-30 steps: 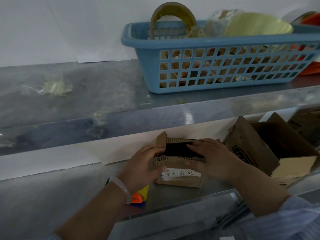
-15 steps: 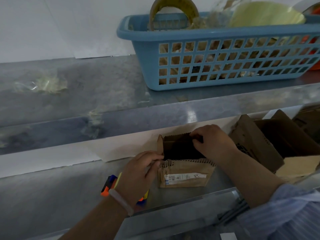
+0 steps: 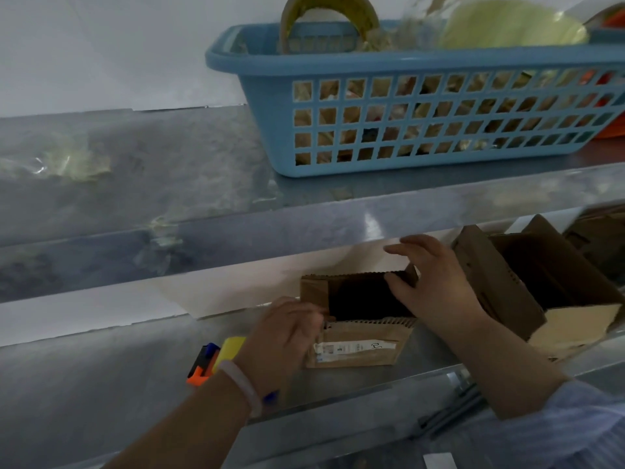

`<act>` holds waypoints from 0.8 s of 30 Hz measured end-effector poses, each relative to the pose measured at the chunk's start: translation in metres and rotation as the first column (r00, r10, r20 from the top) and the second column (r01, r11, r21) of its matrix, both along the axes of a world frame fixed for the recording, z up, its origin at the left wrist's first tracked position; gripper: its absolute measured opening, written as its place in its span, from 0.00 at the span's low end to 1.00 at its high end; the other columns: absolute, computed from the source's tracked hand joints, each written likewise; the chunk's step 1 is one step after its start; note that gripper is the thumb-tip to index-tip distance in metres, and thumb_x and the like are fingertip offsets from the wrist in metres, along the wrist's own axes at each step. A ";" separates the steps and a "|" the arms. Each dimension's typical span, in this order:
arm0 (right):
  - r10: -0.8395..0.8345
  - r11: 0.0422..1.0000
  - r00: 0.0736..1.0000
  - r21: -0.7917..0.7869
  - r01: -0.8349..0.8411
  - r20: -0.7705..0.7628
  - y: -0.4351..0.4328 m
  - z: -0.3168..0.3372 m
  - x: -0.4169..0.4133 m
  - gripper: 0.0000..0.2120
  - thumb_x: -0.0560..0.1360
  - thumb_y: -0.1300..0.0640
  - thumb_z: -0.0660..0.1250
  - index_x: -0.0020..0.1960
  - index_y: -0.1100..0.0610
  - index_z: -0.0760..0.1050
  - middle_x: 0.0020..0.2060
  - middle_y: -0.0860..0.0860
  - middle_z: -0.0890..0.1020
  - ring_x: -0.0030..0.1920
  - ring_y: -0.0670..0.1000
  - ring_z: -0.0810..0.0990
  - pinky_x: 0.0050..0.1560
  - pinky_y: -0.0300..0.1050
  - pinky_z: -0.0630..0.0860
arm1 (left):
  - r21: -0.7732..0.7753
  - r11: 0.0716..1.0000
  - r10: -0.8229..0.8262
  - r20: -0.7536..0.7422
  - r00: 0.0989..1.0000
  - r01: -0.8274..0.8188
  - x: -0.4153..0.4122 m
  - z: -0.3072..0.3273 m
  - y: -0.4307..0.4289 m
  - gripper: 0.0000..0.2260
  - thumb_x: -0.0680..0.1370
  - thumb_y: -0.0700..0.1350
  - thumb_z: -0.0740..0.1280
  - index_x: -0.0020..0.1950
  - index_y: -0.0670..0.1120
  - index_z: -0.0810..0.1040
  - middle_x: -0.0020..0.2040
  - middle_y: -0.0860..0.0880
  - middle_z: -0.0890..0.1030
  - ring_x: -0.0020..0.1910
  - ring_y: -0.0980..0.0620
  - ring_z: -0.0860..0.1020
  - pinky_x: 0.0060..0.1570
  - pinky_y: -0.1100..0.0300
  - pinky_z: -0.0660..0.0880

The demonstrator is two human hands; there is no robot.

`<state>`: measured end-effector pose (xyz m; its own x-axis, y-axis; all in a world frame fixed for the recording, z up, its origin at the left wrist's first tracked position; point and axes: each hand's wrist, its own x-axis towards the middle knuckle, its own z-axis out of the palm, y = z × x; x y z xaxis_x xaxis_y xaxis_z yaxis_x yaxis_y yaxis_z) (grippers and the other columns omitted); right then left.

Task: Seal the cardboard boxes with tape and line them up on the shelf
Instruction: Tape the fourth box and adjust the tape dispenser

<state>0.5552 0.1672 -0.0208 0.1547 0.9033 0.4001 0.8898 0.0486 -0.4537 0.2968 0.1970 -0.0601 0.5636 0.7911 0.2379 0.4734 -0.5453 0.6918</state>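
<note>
Starting at the left, a crumpled piece of clear film [image 3: 67,164] lies on the upper shelf [image 3: 203,184], probably thrown aside. On the lower shelf [image 3: 101,384] an orange, blue and yellow tool [image 3: 206,362] rests just behind the left wrist, kept near for the sealing, I think. The arm covers part of it, so I cannot say if it is a cutter or a tape dispenser.

The left hand [image 3: 284,336] has its fingers curled at the near left corner of the small cardboard box [image 3: 358,353], it seems to steady it, but blur hides whether they pinch the flap. The box stands on the lower shelf with its top open, and no fresh tape shows on it.

The right hand [image 3: 429,282] is spread, its fingers almost straight above the box and its thumb against the inner side of the right flap, likely to fold it.

Above, a tape roll [image 3: 329,11] stands in the blue basket [image 3: 406,66], with its top cut off by the frame. At the far right a larger open box [image 3: 497,289] waits, partly out of view.
</note>
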 end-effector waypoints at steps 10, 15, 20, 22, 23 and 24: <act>-0.004 0.999 0.842 -0.041 -0.021 -0.540 -0.055 -0.035 -0.001 0.19 0.69 0.47 0.72 0.57 0.34 0.71 0.54 0.38 0.78 0.55 0.39 0.78 0.54 0.43 0.78 | -0.240 0.965 -0.164 -0.242 0.956 0.104 0.010 0.014 0.038 0.37 0.72 0.56 0.72 0.76 0.57 0.57 0.72 0.64 0.53 0.63 0.63 0.64 0.51 0.81 0.62; 0.165 0.944 0.966 -0.253 -0.213 -0.197 -0.066 -0.044 0.003 0.33 0.66 0.26 0.62 0.68 0.32 0.63 0.64 0.35 0.70 0.65 0.36 0.66 0.65 0.35 0.64 | -0.259 0.958 -0.198 -0.268 0.943 0.127 0.011 0.015 0.041 0.43 0.69 0.60 0.73 0.77 0.59 0.51 0.72 0.67 0.46 0.64 0.61 0.63 0.50 0.78 0.65; 0.177 0.958 0.983 -0.223 -0.183 -0.046 -0.048 -0.035 0.005 0.17 0.71 0.35 0.65 0.57 0.38 0.78 0.51 0.35 0.76 0.56 0.39 0.74 0.56 0.27 0.65 | -0.287 0.944 -0.202 -0.108 0.973 0.164 0.001 0.017 0.039 0.40 0.62 0.74 0.67 0.70 0.69 0.54 0.73 0.66 0.53 0.56 0.69 0.69 0.49 0.73 0.69; 0.062 0.966 0.986 -0.240 -0.098 -0.156 -0.039 -0.029 0.006 0.09 0.69 0.38 0.69 0.49 0.31 0.75 0.45 0.34 0.77 0.49 0.36 0.76 0.45 0.26 0.69 | -0.273 0.951 -0.166 -0.053 0.985 0.146 -0.002 0.012 0.037 0.35 0.65 0.67 0.71 0.67 0.71 0.57 0.71 0.65 0.58 0.57 0.77 0.65 0.54 0.77 0.66; 0.013 0.973 0.981 -0.226 -0.057 -0.191 -0.034 -0.027 0.005 0.12 0.67 0.39 0.72 0.48 0.29 0.72 0.45 0.33 0.76 0.48 0.33 0.75 0.42 0.26 0.69 | -0.230 0.968 -0.118 -0.041 0.992 0.105 -0.001 0.008 0.036 0.33 0.68 0.62 0.73 0.67 0.70 0.58 0.70 0.64 0.61 0.59 0.77 0.64 0.54 0.80 0.63; -0.023 0.980 0.978 -0.199 -0.019 -0.207 -0.031 -0.026 0.004 0.18 0.65 0.40 0.73 0.50 0.29 0.68 0.47 0.33 0.75 0.47 0.32 0.74 0.41 0.26 0.69 | -0.177 0.983 -0.051 -0.026 0.998 0.046 0.001 0.004 0.034 0.32 0.70 0.57 0.74 0.68 0.69 0.59 0.69 0.61 0.63 0.60 0.73 0.65 0.55 0.81 0.62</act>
